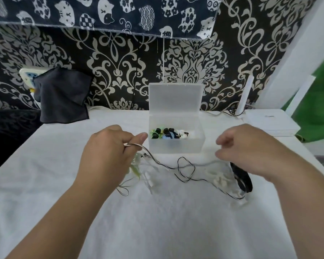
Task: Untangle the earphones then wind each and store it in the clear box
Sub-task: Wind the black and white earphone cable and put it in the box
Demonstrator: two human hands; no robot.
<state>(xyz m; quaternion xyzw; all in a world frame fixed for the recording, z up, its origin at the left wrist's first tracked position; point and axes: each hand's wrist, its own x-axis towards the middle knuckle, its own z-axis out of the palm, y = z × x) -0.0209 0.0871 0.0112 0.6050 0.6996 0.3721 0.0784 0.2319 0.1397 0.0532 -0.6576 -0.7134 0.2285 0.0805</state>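
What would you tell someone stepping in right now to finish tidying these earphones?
Left hand: pinches the black cable of the tangle.
Right hand: fingers curled beside a blurred white cable; I cannot tell whether it grips it.
Clear box: open, lid up, behind the hands.
Done: several wound earphones lie in the box.
Left: black, white and green cables are still knotted on the white cloth; a black coil under the right wrist is not yet boxed.
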